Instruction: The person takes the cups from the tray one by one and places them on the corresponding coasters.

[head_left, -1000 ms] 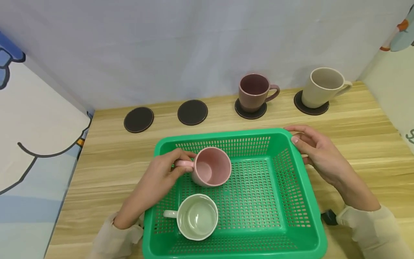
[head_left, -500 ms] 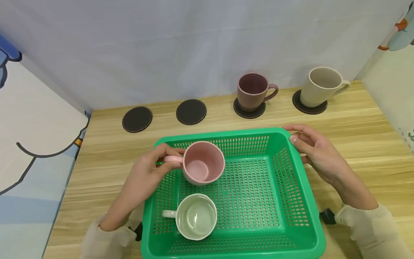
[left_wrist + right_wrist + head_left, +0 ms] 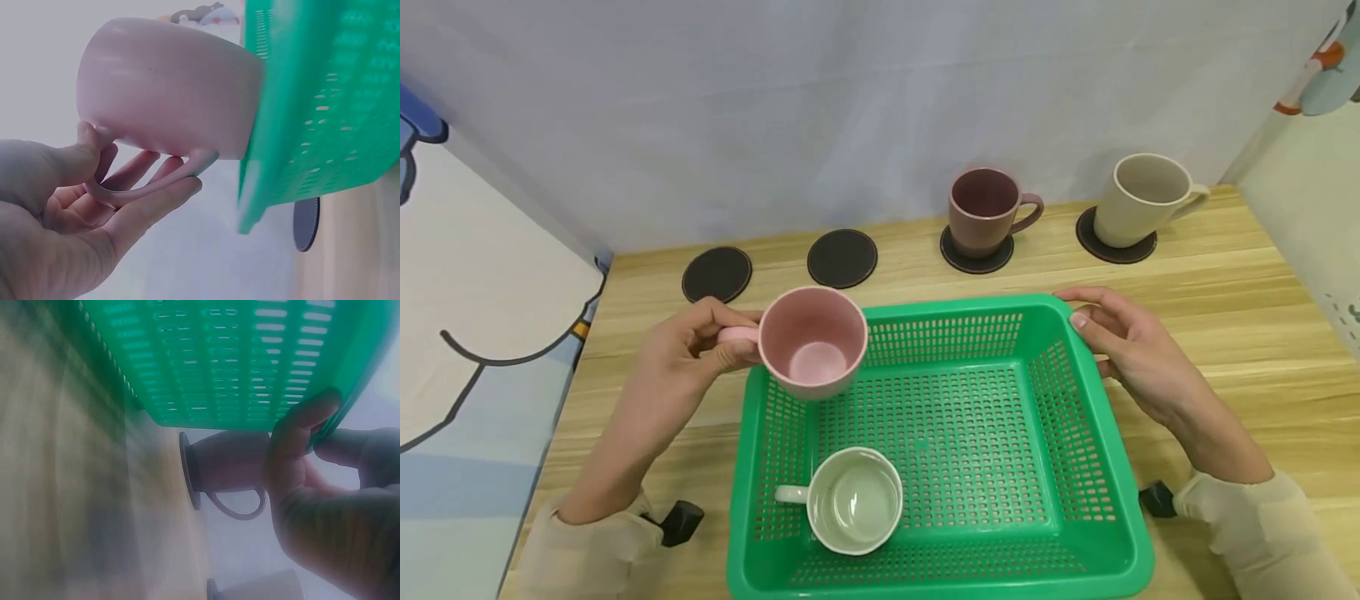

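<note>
My left hand [image 3: 673,367] holds a pink mug [image 3: 812,342] by its handle, above the far left corner of a green plastic basket [image 3: 940,312]. In the left wrist view the thumb and fingers curl round the handle of the pink mug [image 3: 169,87], whose base is near the basket rim [image 3: 275,125]. A pale green mug [image 3: 855,500] sits in the basket's near left part, handle to the left. At the far right corner my right hand [image 3: 1138,358] grips the rim; in the right wrist view thumb and fingers [image 3: 290,440] pinch it.
Along the wall, two bare black coasters [image 3: 717,273] [image 3: 842,258] lie on the wooden table [image 3: 647,333]. Farther right a mauve mug [image 3: 983,212] and a cream mug [image 3: 1142,200] each stand on a coaster. A white cloth wall [image 3: 820,108] rises behind.
My left hand has lifted the pink mug and carried it left and away from me, from inside the basket to over its far left corner. The right hand stays on the rim.
</note>
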`<action>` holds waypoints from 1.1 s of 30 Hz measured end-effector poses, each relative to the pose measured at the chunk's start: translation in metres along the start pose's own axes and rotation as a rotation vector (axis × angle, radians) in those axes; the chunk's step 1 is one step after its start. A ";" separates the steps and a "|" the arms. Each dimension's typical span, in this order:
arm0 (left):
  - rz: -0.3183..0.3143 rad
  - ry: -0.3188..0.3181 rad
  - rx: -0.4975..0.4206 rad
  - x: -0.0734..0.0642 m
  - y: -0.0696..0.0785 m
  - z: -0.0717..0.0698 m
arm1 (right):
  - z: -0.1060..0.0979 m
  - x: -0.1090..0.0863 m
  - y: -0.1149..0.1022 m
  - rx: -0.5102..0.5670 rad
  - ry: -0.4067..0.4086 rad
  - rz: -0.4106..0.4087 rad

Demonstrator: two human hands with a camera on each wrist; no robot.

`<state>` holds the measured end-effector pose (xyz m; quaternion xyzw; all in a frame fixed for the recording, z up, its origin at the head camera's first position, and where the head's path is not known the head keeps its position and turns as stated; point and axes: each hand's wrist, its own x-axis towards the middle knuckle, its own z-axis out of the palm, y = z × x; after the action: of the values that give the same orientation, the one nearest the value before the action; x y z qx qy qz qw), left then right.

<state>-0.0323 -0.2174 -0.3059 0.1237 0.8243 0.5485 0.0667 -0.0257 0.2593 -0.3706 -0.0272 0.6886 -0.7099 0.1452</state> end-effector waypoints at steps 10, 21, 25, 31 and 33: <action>0.035 0.002 -0.309 0.036 0.011 -0.018 | -0.002 -0.002 0.003 -0.004 -0.001 0.002; 0.024 -0.031 -0.392 0.086 0.010 -0.025 | -0.001 -0.002 0.002 -0.001 0.005 0.005; 0.006 -0.043 -0.460 0.105 0.000 -0.024 | 0.000 -0.001 0.002 0.000 0.003 0.001; -0.028 -0.033 -0.490 0.132 -0.017 -0.023 | 0.000 -0.001 0.002 0.007 -0.004 -0.005; -0.048 -0.032 -0.502 0.139 -0.023 -0.021 | 0.000 -0.001 0.002 0.007 -0.004 -0.009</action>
<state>-0.1743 -0.2061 -0.3154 0.0922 0.6637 0.7323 0.1216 -0.0248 0.2594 -0.3722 -0.0311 0.6855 -0.7131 0.1436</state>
